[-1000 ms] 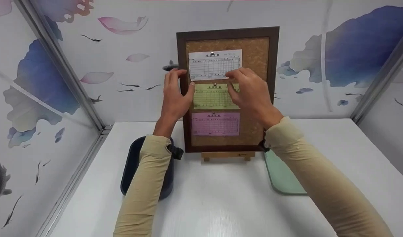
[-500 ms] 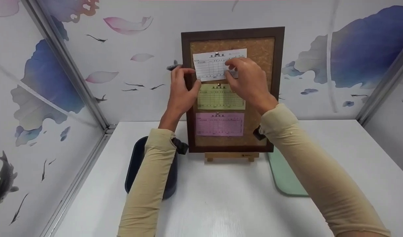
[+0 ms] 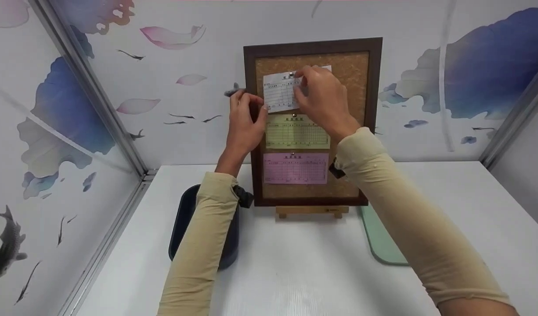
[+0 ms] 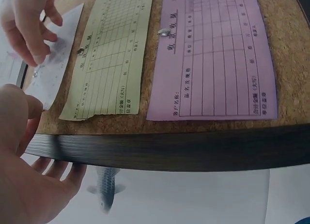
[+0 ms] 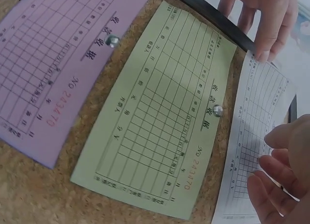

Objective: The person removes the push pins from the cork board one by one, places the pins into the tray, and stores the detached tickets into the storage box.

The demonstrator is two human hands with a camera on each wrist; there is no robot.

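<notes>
A framed cork board point(image 3: 312, 193) stands upright, with white, green and pink receipt slips pinned on it. The white slip point(image 3: 277, 92) sits tilted at the top, partly hidden by my right hand point(image 3: 323, 98). That hand's curved fingers hover close to the metal push pin point(image 3: 291, 74), thumb and index finger apart. My left hand point(image 3: 244, 125) grips the frame's left edge; in the left wrist view several fingers point(image 4: 72, 178) reach past the dark frame. One fingertip touches the white slip's corner in the right wrist view. Below hang the green slip point(image 3: 295, 134) and pink slip point(image 3: 295, 169).
A small wooden easel point(image 3: 312, 210) bears the board. A dark blue bin point(image 3: 183, 219) stands at the left, partly under my left sleeve. A green mat or tray point(image 3: 385, 248) lies at the right on the white table point(image 3: 286, 272). Printed wall panels rise behind.
My right hand has moved up and left from the white slip's lower right corner to its top pin. The white slip has tilted, right side higher. My left hand stays at the frame's left edge.
</notes>
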